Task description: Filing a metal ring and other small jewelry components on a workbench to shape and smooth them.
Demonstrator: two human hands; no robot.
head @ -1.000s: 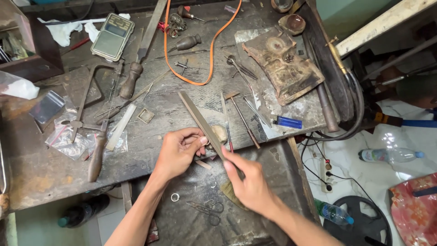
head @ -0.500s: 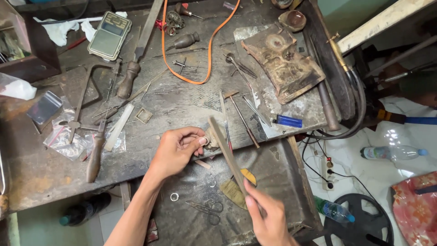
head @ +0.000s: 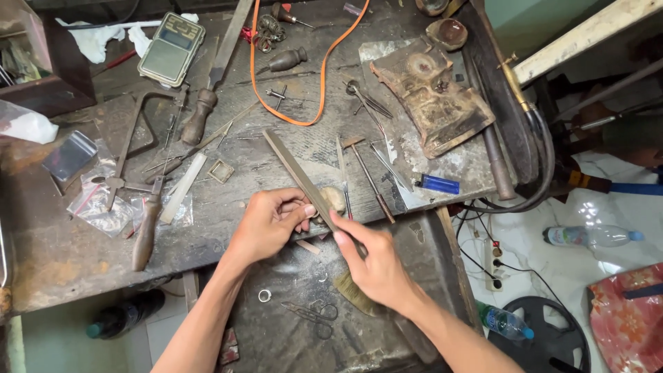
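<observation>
Both hands work a file (head: 297,176) at the workbench (head: 62,255) edge.

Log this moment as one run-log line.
left hand: pinches small workpiece at bench edge | right hand: grips flat metal file, laid across workpiece | nearby: brush, ring on lower tray

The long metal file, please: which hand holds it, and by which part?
The right hand grips the file at its near, lower end. The left hand pinches something small against it; what it is cannot be told.
</observation>
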